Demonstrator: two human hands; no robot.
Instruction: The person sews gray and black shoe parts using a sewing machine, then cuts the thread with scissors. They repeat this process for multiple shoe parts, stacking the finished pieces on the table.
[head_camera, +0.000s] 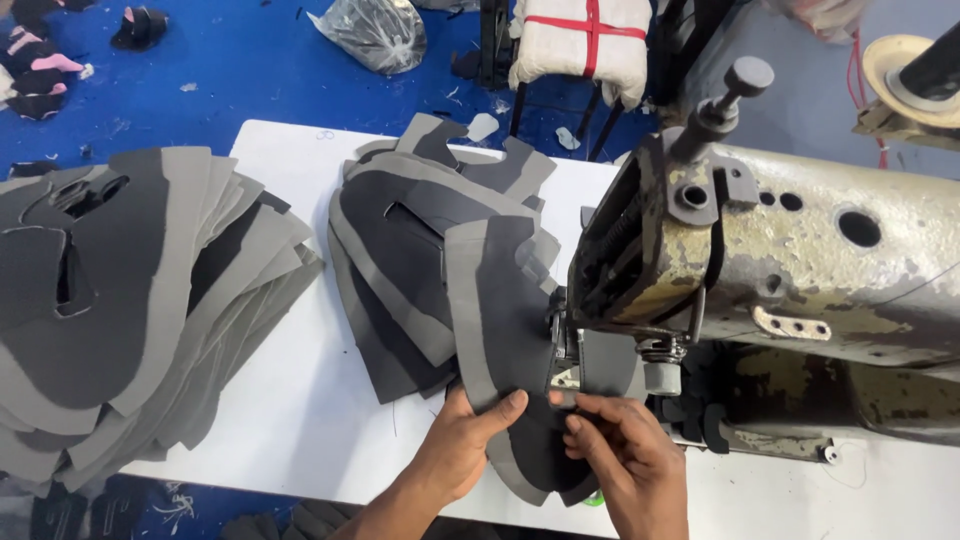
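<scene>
My left hand (462, 440) pinches the near edge of a grey-and-black shoe upper piece (505, 320), thumb on top. My right hand (622, 452) presses its fingertips on the same piece just to the right, close to the presser foot (562, 372) of an old, worn sewing machine (780, 260). The piece curves from the machine's needle area down toward me. Under it and behind it lies a stack of similar cut pieces (410, 260).
A larger fanned pile of grey and black pieces (130, 300) covers the left of the white table (290, 400). Beyond lie a blue floor with scraps, a clear plastic bag (375, 32) and a white padded stool (582, 35).
</scene>
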